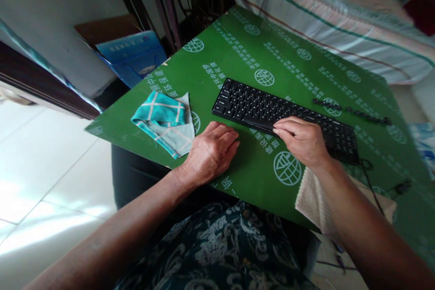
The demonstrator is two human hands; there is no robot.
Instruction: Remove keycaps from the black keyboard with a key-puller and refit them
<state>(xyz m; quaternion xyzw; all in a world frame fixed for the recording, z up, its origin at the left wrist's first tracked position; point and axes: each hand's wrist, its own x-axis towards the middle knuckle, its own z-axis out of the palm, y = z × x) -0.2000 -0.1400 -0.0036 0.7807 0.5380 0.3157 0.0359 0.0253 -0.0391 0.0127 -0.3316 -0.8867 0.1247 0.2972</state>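
A black keyboard (251, 102) lies at a slant on the green board. My right hand (301, 138) is closed at its near edge, thumb and forefinger pinching one end of the long space bar (256, 123). Whether the bar is loose or seated, I cannot tell. My left hand (214, 149) rests on the board just in front of the keyboard, fingers curled together; the inside of its grip is hidden. Left of that hand lies a folded teal and white checked cloth (163, 115).
Small black pieces (350, 109), like loose keycaps, lie in a row beyond the keyboard. A beige cloth (311, 195) is partly under my right forearm, near a black cable (372, 186). A blue bag (134, 56) stands past the left edge of the green board (231, 50).
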